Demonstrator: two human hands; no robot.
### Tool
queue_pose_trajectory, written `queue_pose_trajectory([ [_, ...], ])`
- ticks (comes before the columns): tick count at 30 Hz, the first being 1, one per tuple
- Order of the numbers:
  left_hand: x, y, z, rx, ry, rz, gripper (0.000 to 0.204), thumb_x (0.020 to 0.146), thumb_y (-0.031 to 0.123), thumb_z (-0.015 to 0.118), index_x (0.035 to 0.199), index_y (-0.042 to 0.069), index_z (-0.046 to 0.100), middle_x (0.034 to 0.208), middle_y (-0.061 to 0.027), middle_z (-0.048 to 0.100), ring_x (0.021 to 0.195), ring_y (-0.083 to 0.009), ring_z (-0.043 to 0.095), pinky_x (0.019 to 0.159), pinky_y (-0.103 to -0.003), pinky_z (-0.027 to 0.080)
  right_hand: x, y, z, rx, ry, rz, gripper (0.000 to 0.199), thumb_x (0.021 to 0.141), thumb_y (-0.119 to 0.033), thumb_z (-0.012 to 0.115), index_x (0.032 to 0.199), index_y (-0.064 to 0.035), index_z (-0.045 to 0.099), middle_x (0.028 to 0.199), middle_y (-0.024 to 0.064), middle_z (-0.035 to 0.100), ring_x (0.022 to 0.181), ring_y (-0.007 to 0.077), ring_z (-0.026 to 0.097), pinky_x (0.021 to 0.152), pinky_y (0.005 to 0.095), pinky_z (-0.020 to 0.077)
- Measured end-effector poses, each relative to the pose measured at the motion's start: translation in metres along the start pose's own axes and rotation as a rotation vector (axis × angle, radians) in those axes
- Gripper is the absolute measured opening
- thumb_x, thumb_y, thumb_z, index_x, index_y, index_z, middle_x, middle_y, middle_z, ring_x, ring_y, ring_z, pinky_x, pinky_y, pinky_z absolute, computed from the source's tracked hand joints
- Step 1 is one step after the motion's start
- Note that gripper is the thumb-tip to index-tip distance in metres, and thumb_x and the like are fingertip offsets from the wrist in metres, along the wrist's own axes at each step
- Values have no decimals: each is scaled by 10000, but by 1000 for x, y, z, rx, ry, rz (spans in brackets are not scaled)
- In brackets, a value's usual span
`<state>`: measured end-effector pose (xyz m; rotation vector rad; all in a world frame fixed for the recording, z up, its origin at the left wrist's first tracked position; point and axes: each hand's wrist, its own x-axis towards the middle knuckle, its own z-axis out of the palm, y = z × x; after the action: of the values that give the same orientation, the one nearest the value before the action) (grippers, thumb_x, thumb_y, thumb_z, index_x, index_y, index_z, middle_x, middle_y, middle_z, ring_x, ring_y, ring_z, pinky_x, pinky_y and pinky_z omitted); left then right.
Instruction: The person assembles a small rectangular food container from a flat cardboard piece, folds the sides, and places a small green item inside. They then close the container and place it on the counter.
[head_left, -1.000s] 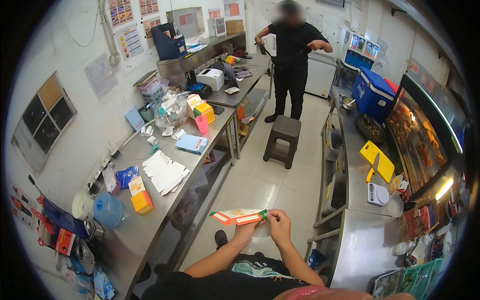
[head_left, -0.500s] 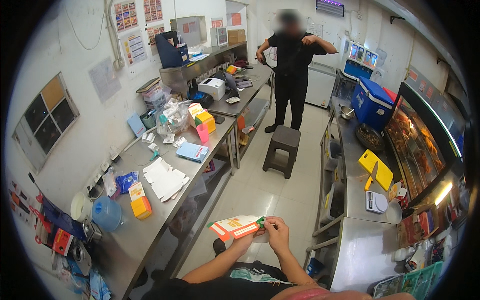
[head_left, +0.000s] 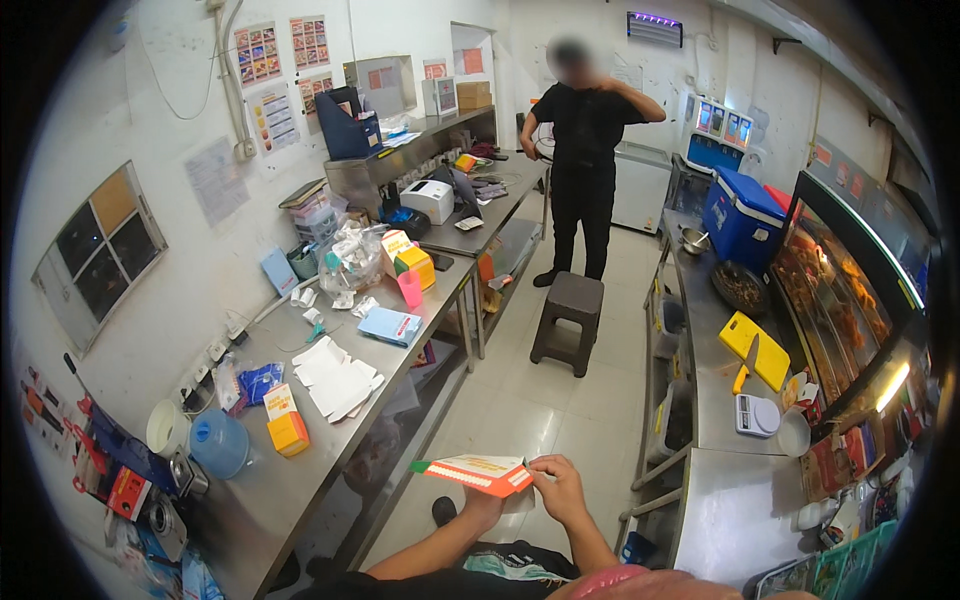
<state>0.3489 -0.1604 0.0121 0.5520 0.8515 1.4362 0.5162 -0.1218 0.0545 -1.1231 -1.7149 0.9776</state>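
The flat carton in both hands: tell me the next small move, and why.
Probably push its two ends together to pop it open. The orange and white carton looks flat, the left hand under it and the right hand pinching its end.

Bare forearms, no sleeves; black top w/ teal print.

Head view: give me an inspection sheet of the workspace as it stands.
Surface: steel counter along the person's left.
Job's things: orange-and-white folded carton, flat, held over the floor.
Clutter: white paper sheets, blue jug, yellow box.
Fingers: left hand under the carton; right hand pinches its right end.
Cables: white cord by wall sockets.
Surroundings: dark stool, a person in black, blue cooler.
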Motion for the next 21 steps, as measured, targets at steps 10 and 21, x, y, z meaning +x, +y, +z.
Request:
queue_pose_trajectory([
  [10, -9, 6, 1, 18, 45, -105, 331, 1020, 143, 667, 1308, 25, 553, 1227, -107, 617, 1167, -223, 633, 1005, -397, 566, -13, 10, 11, 408, 44, 177, 106, 885, -60, 760, 976, -8, 748, 1177, 127, 681, 1049, 206, 680, 893, 323, 567],
  [21, -4, -6, -34, 157, 39, -130, 385, 1006, 155, 674, 1352, 42, 550, 1246, -98, 621, 1086, -206, 646, 903, -394, 586, -12, -5, 31, 40, 44, 31, 140, 831, -73, 802, 928, -55, 702, 1263, 159, 615, 1165, 269, 628, 926, 384, 548],
])
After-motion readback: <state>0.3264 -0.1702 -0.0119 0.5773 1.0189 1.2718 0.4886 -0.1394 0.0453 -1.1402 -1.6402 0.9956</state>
